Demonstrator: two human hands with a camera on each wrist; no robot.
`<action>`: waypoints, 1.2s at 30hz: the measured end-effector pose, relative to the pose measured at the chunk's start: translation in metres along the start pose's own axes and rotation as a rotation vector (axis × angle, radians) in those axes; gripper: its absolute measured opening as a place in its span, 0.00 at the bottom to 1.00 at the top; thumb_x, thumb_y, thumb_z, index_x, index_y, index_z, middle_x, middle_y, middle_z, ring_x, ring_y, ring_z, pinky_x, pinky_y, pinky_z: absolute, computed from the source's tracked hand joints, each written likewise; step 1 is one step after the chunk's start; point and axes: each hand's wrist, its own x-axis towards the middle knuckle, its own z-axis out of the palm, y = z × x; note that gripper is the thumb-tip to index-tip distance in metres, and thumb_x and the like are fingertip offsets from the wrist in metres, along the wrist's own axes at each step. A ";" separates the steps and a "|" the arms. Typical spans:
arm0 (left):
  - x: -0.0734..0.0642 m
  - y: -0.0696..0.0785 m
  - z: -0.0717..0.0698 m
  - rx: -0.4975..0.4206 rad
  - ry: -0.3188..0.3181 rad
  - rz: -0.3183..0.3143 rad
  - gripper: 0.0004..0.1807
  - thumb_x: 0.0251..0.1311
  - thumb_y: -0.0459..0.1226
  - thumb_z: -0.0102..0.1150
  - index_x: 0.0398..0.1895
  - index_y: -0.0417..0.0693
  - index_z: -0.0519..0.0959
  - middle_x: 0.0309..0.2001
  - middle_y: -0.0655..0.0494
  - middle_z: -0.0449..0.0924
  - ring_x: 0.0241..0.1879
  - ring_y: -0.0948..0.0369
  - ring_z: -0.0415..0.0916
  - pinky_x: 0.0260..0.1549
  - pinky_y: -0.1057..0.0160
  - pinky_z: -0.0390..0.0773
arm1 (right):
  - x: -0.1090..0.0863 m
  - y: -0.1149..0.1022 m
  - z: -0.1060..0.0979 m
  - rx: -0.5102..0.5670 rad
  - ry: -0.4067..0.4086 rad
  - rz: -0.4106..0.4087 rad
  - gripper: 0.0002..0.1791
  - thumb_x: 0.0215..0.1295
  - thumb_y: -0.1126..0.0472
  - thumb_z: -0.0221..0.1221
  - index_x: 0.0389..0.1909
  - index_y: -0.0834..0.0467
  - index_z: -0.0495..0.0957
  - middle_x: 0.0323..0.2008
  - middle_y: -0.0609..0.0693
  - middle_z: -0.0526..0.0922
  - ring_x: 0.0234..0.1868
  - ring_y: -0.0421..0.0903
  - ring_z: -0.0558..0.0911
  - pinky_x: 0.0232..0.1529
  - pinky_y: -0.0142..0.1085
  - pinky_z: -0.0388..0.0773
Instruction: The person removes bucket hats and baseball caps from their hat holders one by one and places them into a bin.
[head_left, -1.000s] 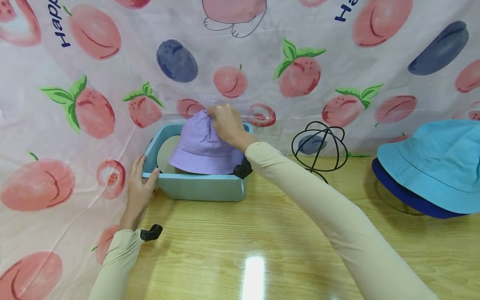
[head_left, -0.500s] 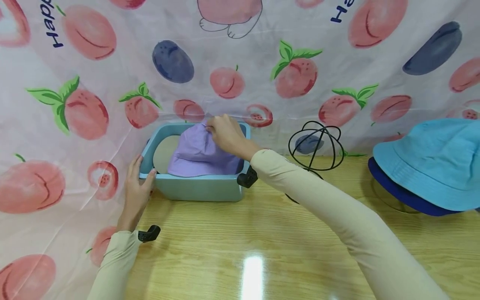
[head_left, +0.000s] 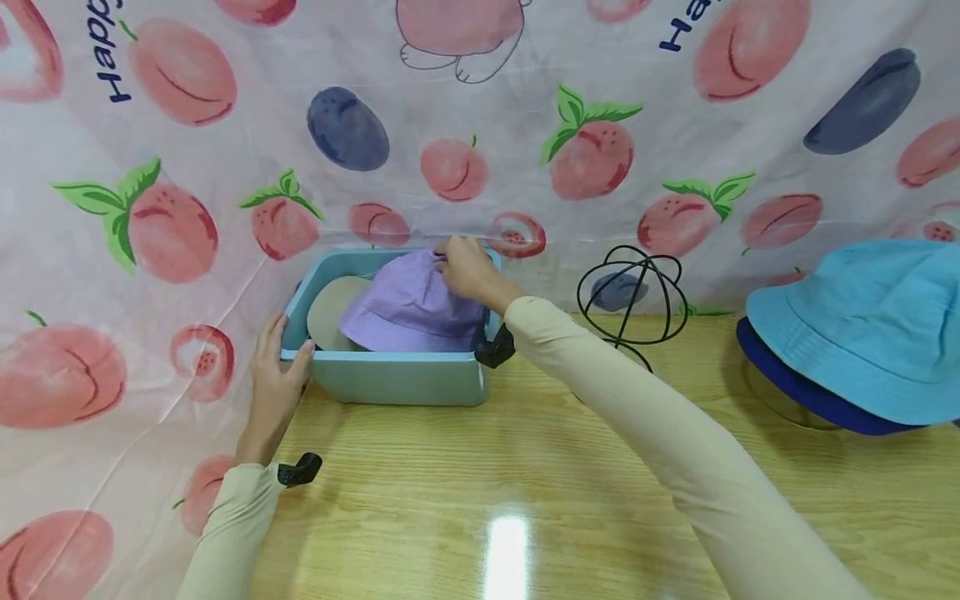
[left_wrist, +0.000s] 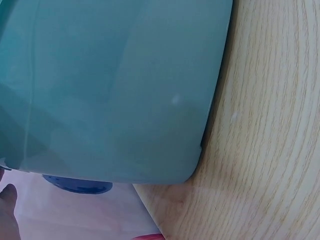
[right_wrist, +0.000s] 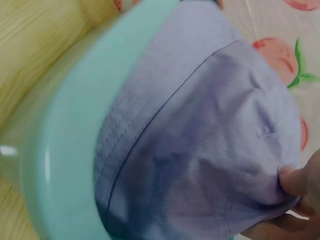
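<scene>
My right hand pinches the crown of a purple bucket hat between thumb and fingers; the right wrist view shows the hat's cloth creased by the grip. The hat sits tilted, its brim down inside a light blue-green storage bin. Beside it in the bin, a beige rounded thing is partly covered. My left hand rests at the bin's front left corner, fingers along the left side and thumb at the front rim. In the left wrist view, the bin's outer wall fills most of the picture.
Right of the bin stands a black wire hat stand. Further right, a light blue bucket hat sits over a dark blue hat. A fruit-print cloth hangs behind the wooden table.
The purple hat has gone lower into the bin, and its crown shifted slightly right with my right hand. My left hand stays at the bin's corner.
</scene>
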 end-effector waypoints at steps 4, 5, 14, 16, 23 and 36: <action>-0.001 0.000 0.000 -0.016 0.014 0.029 0.34 0.65 0.42 0.53 0.71 0.39 0.57 0.71 0.49 0.53 0.68 0.55 0.51 0.66 0.48 0.51 | -0.004 -0.007 0.001 0.030 -0.080 -0.068 0.16 0.68 0.66 0.52 0.55 0.63 0.78 0.50 0.58 0.81 0.33 0.46 0.76 0.34 0.34 0.71; -0.001 0.000 0.000 -0.018 0.017 0.035 0.34 0.65 0.42 0.53 0.71 0.39 0.57 0.71 0.48 0.53 0.69 0.56 0.50 0.66 0.49 0.49 | -0.005 -0.009 0.001 0.021 -0.109 -0.082 0.17 0.68 0.65 0.53 0.56 0.63 0.76 0.51 0.58 0.80 0.35 0.47 0.75 0.37 0.35 0.71; -0.001 0.003 0.002 -0.024 -0.004 0.006 0.34 0.66 0.41 0.52 0.72 0.40 0.55 0.72 0.51 0.51 0.69 0.56 0.49 0.66 0.45 0.50 | -0.009 -0.009 -0.006 -0.053 -0.267 -0.111 0.29 0.63 0.64 0.58 0.66 0.62 0.66 0.54 0.55 0.78 0.49 0.50 0.69 0.58 0.40 0.62; -0.002 0.003 0.002 -0.031 -0.009 -0.005 0.34 0.66 0.42 0.52 0.72 0.41 0.55 0.72 0.51 0.50 0.69 0.55 0.48 0.66 0.45 0.49 | -0.009 -0.007 -0.011 -0.057 -0.271 -0.120 0.31 0.61 0.64 0.59 0.66 0.61 0.65 0.49 0.55 0.79 0.45 0.50 0.68 0.57 0.40 0.63; -0.002 0.002 0.003 -0.038 -0.014 -0.009 0.34 0.66 0.42 0.52 0.73 0.43 0.54 0.72 0.51 0.50 0.69 0.53 0.49 0.65 0.42 0.49 | -0.016 -0.006 -0.037 -0.057 -0.282 -0.143 0.31 0.63 0.62 0.60 0.67 0.59 0.65 0.60 0.54 0.73 0.57 0.51 0.68 0.61 0.43 0.60; -0.002 -0.002 0.000 -0.013 -0.009 0.005 0.34 0.67 0.44 0.50 0.72 0.42 0.54 0.72 0.51 0.49 0.69 0.54 0.48 0.66 0.43 0.47 | -0.039 -0.003 -0.089 -0.096 -0.227 -0.182 0.32 0.64 0.58 0.59 0.68 0.59 0.62 0.66 0.52 0.66 0.66 0.49 0.63 0.63 0.42 0.63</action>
